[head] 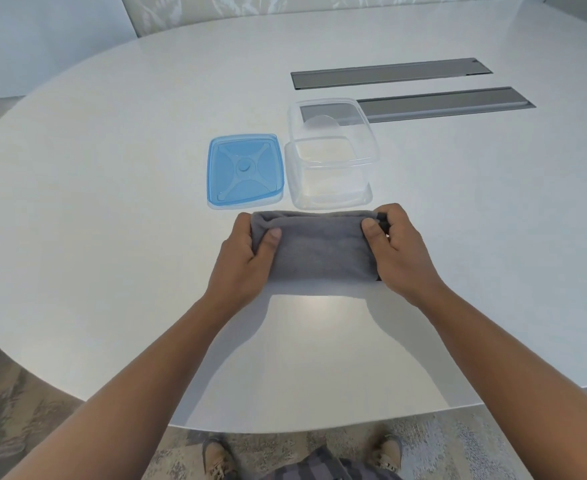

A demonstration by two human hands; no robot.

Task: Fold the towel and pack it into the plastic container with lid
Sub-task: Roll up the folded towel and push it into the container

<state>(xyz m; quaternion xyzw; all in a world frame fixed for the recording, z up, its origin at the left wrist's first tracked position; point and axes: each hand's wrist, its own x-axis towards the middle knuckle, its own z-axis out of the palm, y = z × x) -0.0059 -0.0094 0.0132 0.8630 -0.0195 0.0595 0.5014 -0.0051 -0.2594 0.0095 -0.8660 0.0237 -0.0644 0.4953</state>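
Our left hand (247, 251) pinches the left end of the folded grey towel (316, 254), thumb on top, so the layers stay together. Beyond it on the surface (112, 202) lie the blue lid (245, 169), off, and the open container (330, 157), ready for packing. Our right hand (394, 247) grips the towel's other end, keeping the fold taut between 2 holds.

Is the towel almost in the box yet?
Not yet. The gray towel already looks folded into a small rectangle, and the left hand and right hand grip its two ends on the table. The clear container stands open and empty behind it, and the blue lid lies beside it. Packing and closing are left.
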